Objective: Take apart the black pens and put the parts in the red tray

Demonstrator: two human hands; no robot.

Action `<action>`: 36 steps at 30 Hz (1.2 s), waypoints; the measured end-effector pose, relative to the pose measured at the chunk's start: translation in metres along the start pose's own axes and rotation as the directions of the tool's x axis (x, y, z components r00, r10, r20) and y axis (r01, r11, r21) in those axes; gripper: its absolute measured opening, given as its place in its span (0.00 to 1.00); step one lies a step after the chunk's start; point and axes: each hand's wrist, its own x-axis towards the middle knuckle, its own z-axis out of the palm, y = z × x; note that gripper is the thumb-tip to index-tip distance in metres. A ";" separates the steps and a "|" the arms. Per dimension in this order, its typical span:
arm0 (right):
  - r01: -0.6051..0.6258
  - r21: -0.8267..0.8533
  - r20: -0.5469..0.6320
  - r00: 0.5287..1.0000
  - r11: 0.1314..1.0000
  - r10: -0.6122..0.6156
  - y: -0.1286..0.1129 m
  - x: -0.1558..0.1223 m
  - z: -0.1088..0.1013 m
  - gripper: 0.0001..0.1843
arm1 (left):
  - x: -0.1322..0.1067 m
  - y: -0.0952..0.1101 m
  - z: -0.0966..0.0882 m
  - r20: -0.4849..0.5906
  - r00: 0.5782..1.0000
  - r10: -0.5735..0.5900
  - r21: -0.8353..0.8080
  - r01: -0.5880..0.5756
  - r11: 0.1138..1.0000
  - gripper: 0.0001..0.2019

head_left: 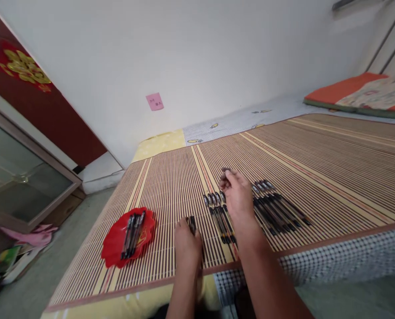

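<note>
My left hand (187, 239) is closed round black pens (192, 225) above the front of the striped mat. Only their dark ends show, and the rest lies inside my fist. Just over a row of pens, my right hand (238, 192) has its fingers pinched together. A small dark end (226, 169) sticks out at the fingertips; I cannot make out what it belongs to. Left of that wrist lie several capped pens (219, 217) side by side. More black pens (277, 208) lie in line to its right. My right hand and forearm hide the middle of the row.
A red scalloped plate (109, 250) stands on the mat at left, holding several pens (133, 235). The bamboo mat (171, 177) covers the bed. A folded orange quilt (337, 91) lies at the far right. A pink note (154, 101) is on the wall; a glass-fronted cabinet (21, 173) stands left.
</note>
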 end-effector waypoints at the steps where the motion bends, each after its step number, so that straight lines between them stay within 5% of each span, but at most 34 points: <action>1: -0.001 -0.008 0.001 1.000 1.000 0.001 0.000 0.000 0.000 0.08 | 0.001 -0.002 -0.002 0.013 1.000 -0.015 -0.013 0.016 1.000 0.17; 14: -0.052 -0.060 0.075 0.996 0.997 0.056 0.007 -0.007 0.004 0.09 | 0.020 -0.018 -0.013 -0.042 0.997 -0.068 0.090 0.072 0.993 0.14; 21: -0.103 -0.190 0.136 0.982 0.976 0.130 0.018 -0.007 -0.001 0.12 | 0.028 -0.029 -0.015 -0.079 0.986 -0.150 -0.272 0.123 0.954 0.17; 25: -0.127 -0.414 0.254 0.935 0.901 0.248 0.029 -0.009 -0.005 0.14 | 0.036 -0.037 -0.014 -0.087 0.976 -0.202 -0.604 0.109 0.789 0.17; 29: -0.080 -0.641 0.351 0.854 0.763 0.385 0.038 -0.016 -0.002 0.13 | 0.039 -0.038 -0.017 0.021 0.990 -0.139 -0.812 0.098 0.575 0.16; 32: -0.080 -0.678 0.384 0.809 0.730 0.446 0.044 -0.023 0.005 0.11 | 0.035 -0.035 -0.022 0.115 0.991 -0.066 -0.925 0.131 0.358 0.21; 36: -0.076 -0.658 0.405 0.803 0.749 0.437 0.051 -0.030 0.013 0.09 | 0.029 -0.026 -0.025 0.160 0.987 0.008 -0.949 0.151 0.277 0.22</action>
